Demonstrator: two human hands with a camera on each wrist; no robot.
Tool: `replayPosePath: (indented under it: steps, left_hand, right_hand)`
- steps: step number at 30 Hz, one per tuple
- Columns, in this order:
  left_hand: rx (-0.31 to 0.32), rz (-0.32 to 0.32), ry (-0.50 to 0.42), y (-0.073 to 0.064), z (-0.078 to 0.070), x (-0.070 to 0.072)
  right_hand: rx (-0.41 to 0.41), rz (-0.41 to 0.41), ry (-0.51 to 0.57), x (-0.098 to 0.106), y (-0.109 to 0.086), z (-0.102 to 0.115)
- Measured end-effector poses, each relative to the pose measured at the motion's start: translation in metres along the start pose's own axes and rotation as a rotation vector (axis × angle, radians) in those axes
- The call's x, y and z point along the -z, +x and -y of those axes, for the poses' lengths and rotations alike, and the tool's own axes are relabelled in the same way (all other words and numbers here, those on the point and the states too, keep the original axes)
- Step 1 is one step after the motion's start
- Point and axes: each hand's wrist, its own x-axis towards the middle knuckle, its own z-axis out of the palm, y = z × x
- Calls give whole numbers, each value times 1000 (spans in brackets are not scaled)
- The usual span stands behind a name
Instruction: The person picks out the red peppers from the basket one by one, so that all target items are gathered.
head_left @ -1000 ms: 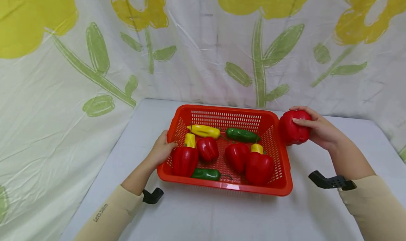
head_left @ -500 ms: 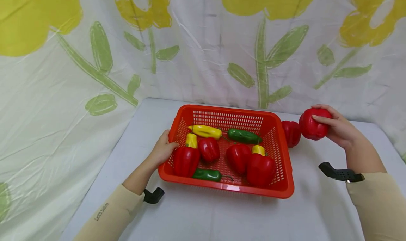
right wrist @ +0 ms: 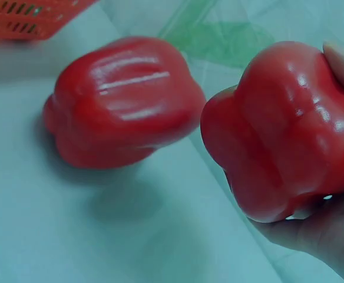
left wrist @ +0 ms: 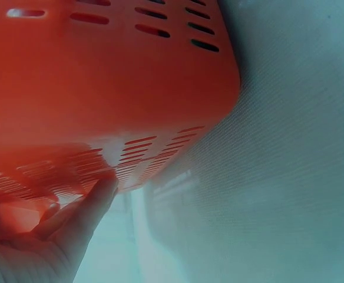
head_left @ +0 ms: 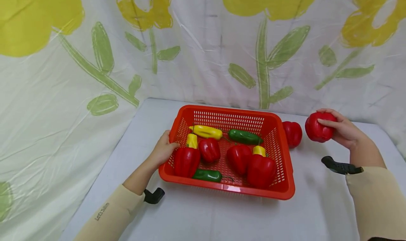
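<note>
My left hand (head_left: 165, 149) grips the left rim of an orange plastic basket (head_left: 228, 110), thumb over the edge; the left wrist view shows fingers (left wrist: 92, 209) against its slotted outer wall. To the right of the basket, my right hand (head_left: 344, 128) holds a red bell pepper (head_left: 318, 128). Another red bell pepper (head_left: 293, 133) lies on the table beside the basket's right wall, close to the held one. In the right wrist view the held bell pepper (right wrist: 284, 130) shows its lobed end, and the lying bell pepper (right wrist: 125, 103) rests on its side.
Inside the basket are several red bell peppers (head_left: 209, 150), a yellow pepper (head_left: 206, 131), and green peppers (head_left: 244, 136). Yellow stems top two of the red ones. A white table (head_left: 203, 216) lies beneath, with a flower-print curtain (head_left: 203, 57) behind it.
My right hand has moved right, away from the basket, with a red bell pepper in it. The second red bell pepper beside the basket has come into sight. The left hand keeps its grip.
</note>
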Motion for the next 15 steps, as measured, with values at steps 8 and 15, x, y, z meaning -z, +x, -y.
replayPosePath:
  steps: [8,15]
  left_hand:
    - [-8,7,-1,1,-1,-1]
    - [-9,10,-6,1,-3,-1]
  right_hand:
    - [-39,-26,-19,12,8,-8]
    - [-41,-67,42,18,16,-18]
